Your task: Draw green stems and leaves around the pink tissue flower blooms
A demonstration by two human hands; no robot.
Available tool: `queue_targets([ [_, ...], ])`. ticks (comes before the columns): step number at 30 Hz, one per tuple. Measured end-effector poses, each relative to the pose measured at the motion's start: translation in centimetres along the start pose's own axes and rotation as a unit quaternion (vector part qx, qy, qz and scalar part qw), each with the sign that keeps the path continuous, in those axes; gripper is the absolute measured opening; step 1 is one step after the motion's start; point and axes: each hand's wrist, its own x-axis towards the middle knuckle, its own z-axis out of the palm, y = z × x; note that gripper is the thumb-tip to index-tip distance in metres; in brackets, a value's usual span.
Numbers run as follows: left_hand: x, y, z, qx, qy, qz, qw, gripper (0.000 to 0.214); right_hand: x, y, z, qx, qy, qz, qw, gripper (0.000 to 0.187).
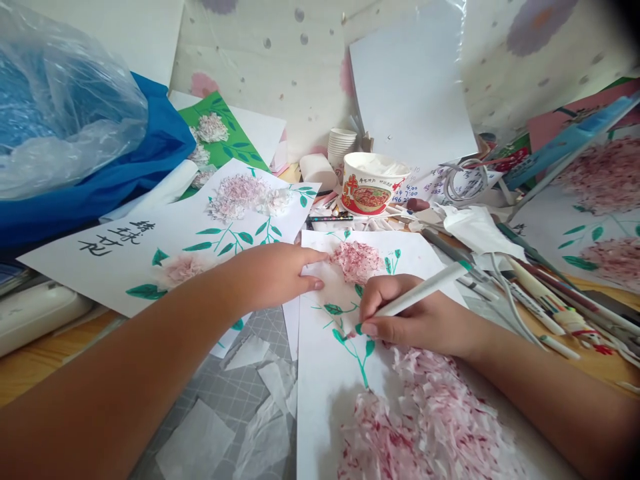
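Observation:
My right hand (417,319) is closed around a white marker pen (425,289) with a green tip, which touches a green leaf drawn on the white sheet (323,373) in front of me. My left hand (273,273) lies flat with fingers stretched out, pressing on the sheet's upper left corner. The sheet bears green stems, a small pink shredded-paper flower (356,260) near the top and a large pink one (425,427) at the bottom.
A finished flower sheet with black writing (150,250) lies at left, beside a blue bag (100,173). A paper noodle cup (374,183), paper cups, several pens (540,293) and more flower pictures crowd the back and right. White tissue scraps (250,400) lie on a grey cutting mat.

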Motion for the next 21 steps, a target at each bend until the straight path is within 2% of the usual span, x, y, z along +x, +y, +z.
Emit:
queue_targets([
  [2, -0.03, 0.10, -0.08, 0.003, -0.002, -0.004, 1.000, 0.049, -0.04, 0.25, -0.07, 0.004, 0.016, -0.004, 1.000, 0.012],
  [5, -0.09, 0.18, -0.20, 0.005, -0.007, -0.006, 1.000, 0.049, -0.06, 0.65, -0.22, -0.003, 0.109, -0.040, 0.993, 0.011],
  [6, -0.10, 0.17, -0.21, 0.005, -0.007, -0.004, 1.000, 0.049, -0.04, 0.75, -0.27, -0.010, 0.123, -0.047, 0.991, 0.011],
  [11, -0.08, 0.04, -0.13, 0.009, -0.008, 0.008, 1.000, 0.048, 0.11, 0.80, -0.38, -0.051, 0.056, -0.046, 0.996, 0.009],
  [21, -0.14, 0.00, -0.02, 0.000, -0.005, 0.015, 1.000, 0.045, 0.18, 0.60, -0.40, -0.076, 0.043, -0.041, 0.995, 0.010],
])
